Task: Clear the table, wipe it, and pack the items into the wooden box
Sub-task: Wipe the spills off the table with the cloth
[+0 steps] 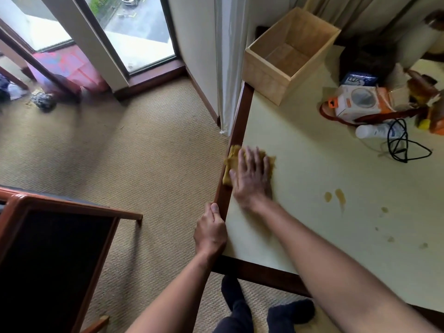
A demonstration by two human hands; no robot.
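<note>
My right hand lies flat with straight fingers on a yellow cloth, pressing it onto the pale table at its left wooden edge. My left hand grips that dark wooden edge nearer to me, thumb on top. Brownish stains mark the tabletop to the right of the cloth. An empty wooden box stands open at the far left corner. At the far right lies a pile: a white and orange carton, a blue packet, a white bottle and a black cable.
A dark chair with a wooden frame stands on the carpet at my left. A white curtain hangs beside the table's far left edge. Glass doors are beyond the carpet. My feet in dark socks stand by the table's near edge.
</note>
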